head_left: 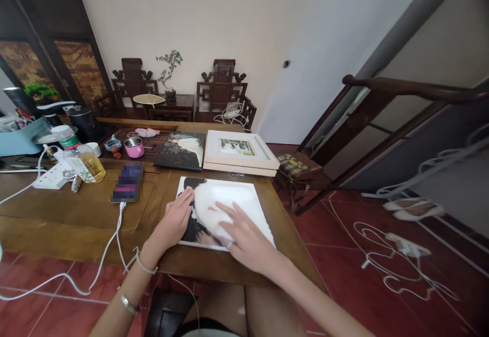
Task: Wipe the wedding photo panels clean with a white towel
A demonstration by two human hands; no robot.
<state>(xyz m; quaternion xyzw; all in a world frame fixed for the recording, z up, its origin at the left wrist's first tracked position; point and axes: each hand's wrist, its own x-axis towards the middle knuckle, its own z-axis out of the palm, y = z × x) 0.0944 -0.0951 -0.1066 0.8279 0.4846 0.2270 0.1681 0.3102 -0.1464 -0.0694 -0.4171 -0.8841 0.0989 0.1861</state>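
A glossy photo panel point(225, 194) with a white area and dark patches lies flat near the table's front edge. My left hand point(176, 219) rests on its left side, fingers stretched out and close together. Over the middle of the panel is my right hand point(244, 232), its fingers spread and slightly blurred; I cannot tell whether every fingertip touches. Neither hand grips anything. Just behind lie a dark photo panel point(181, 149) and a stack of pale picture frames point(240, 153), the top one with a small photo inside.
Left on the wooden table point(95, 225) are a phone point(127, 181) on a white cable, a bottle point(82, 159), a power strip point(49, 176), a pink cup point(133, 147) and a blue box point(21, 136). A wooden chair point(344, 128) stands right; cables point(405, 255) lie on the floor.
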